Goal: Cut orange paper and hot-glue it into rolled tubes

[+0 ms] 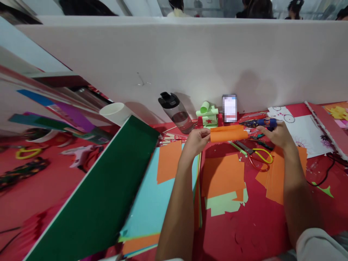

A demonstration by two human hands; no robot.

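Note:
My left hand [196,141] pinches the left end of a rolled tube of orange paper [228,133], held roughly level above the table. At the tube's right end, my right hand [281,136] is closed around a dark blue hot glue gun [265,124], its nozzle pointing left toward the tube. Scissors with yellow and red handles [261,158] lie just below, between the two hands. Behind the tube stands a light green paper model [208,116] with a red star. Orange paper sheets [223,174] lie on the red table beneath, over light green scraps [224,203].
A dark green board [103,188] slants across the left, beside a stack of coloured paper [146,203]. Along the white partition [174,54] are a water bottle [175,112] and a lit phone [230,108]. A pink-and-white glue gun [78,156] lies left; a black cable [323,175] runs right.

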